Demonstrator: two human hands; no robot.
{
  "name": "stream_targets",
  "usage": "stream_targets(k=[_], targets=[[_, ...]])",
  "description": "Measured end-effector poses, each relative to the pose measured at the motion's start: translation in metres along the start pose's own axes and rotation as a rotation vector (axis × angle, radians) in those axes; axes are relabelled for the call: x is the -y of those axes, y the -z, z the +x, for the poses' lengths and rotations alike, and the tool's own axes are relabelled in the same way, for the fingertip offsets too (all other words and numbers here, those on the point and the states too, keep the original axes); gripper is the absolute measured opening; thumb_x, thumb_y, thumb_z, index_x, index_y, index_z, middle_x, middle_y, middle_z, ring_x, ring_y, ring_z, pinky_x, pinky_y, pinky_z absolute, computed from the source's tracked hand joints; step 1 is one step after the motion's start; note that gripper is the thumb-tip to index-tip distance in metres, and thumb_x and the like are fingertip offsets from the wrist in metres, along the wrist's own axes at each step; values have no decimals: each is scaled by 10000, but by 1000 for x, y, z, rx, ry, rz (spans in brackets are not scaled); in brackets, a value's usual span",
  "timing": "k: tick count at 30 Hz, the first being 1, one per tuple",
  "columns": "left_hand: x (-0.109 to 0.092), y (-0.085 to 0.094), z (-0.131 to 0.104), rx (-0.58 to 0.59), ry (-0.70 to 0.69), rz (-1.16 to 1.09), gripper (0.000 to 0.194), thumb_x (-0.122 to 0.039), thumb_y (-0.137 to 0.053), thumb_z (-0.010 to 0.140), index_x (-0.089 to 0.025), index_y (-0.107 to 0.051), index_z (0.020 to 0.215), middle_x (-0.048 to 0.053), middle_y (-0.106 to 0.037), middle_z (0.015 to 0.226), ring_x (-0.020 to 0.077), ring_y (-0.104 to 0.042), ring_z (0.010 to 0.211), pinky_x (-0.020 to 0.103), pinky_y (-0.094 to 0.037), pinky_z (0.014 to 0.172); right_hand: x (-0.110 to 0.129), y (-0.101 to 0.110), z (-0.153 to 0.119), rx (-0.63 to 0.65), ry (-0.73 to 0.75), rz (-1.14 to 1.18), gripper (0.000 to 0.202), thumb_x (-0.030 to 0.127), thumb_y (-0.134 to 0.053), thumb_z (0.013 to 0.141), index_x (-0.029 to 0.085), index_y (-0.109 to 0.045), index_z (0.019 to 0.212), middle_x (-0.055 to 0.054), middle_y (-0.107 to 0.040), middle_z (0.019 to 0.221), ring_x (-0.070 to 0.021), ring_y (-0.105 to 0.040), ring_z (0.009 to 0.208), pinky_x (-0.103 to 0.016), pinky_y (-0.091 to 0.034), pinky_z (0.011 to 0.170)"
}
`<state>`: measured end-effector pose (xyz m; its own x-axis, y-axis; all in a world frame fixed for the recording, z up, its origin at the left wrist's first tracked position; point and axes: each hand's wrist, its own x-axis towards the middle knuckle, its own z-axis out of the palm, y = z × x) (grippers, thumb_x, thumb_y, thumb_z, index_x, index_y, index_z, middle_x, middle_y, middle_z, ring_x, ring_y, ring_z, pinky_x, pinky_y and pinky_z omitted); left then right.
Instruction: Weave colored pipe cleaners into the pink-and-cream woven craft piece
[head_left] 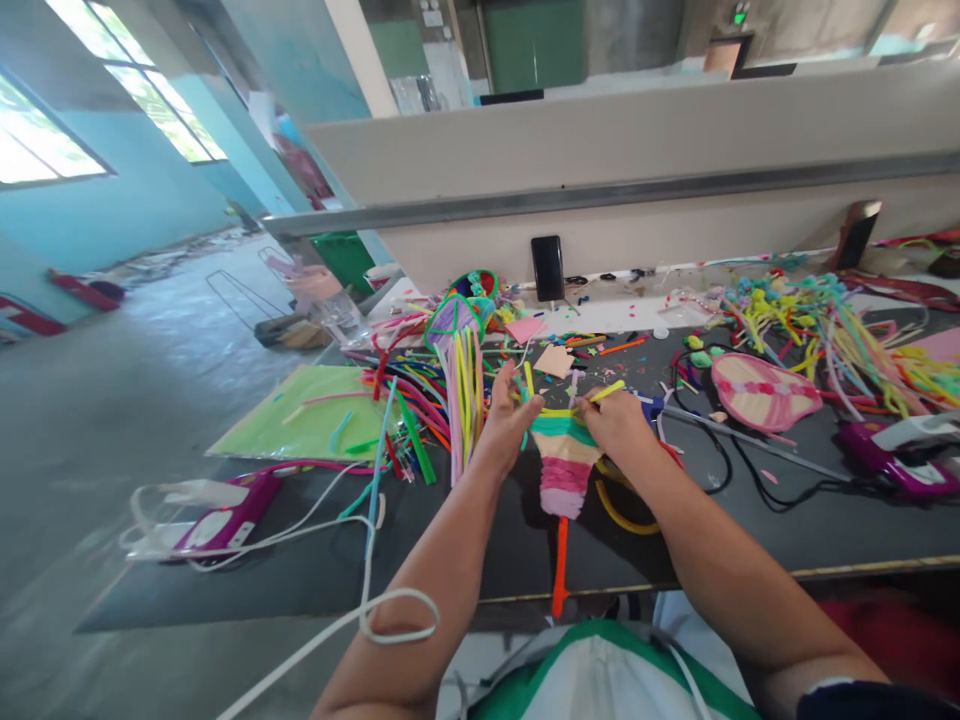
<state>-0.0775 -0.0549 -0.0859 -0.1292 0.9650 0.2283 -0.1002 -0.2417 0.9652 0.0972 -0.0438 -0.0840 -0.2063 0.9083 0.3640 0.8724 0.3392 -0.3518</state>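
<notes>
Yellow fuzzy stem [607, 391] pinched in my right hand [621, 428], seemingly to keep it along the upper edge of the striped craft piece [564, 458] just below frame centre; my left hand's [511, 412] grip I cannot tell.

Both bare forearms [454, 555] stretch forward, left hand [507, 418] with thumb and fingers [503, 386] parted, right hand [618, 424] curled into a pinch.

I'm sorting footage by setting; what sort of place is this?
Probably a craft workroom: there's a long dark-grey worktable, long pink-and-yellow fuzzy strips and a tapering striped pink-cream-teal piece.
</notes>
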Motion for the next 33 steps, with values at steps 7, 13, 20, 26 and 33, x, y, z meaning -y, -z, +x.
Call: stream_targets(k=[7, 13, 20, 26, 33], targets=[[-17, -14, -20, 209, 406, -442, 743, -217, -773, 672, -255, -435, 1332, 68, -642, 1155, 213, -621, 1050, 350, -452, 954, 0, 19, 0, -60, -17, 11, 300, 287, -460, 904, 159, -694, 768, -80, -718, 790, -178, -650, 783, -249, -407, 686], [-10, -26, -26, 206, 595, -423, 571, -129, -775, 637, -129, -598, 1180, 107, -720, 976, 259, -679, 917, 388, -496, 908, 2, 17, -2, -109, 0, 81, 273, 262, -483, 892, 158, -693, 753, -78, -711, 777, -171, -640, 762, -250, -407, 672], [-13, -27, -25, 94, 567, -462, 437, -143, -778, 619, -86, -670, 1039, 124, -730, 926, 290, -675, 934, 393, -510, 898, 5, 16, -3, -200, -9, 297, 205, 270, -545, 830, 172, -693, 725, -56, -687, 696, -163, -626, 653, -246, -417, 603], [-16, -24, -22, 1, 574, -498, 409, -147, -779, 602, -80, -670, 990, 136, -727, 919, 299, -678, 921, 390, -540, 838, 7, 28, -4, -336, 37, 454, 156, 214, -547, 797, 191, -701, 813, -45, -711, 771, -168, -657, 720, -253, -491, 668], [-12, -19, -19, 25, 478, -509, 366, -136, -783, 599, -104, -668, 945, 93, -733, 833, 276, -689, 875, 372, -549, 811, 7, 21, -9, -191, 395, 509, 276, 161, -493, 842, 206, -652, 1063, -70, -699, 1046, -169, -644, 991, -313, -498, 892]])
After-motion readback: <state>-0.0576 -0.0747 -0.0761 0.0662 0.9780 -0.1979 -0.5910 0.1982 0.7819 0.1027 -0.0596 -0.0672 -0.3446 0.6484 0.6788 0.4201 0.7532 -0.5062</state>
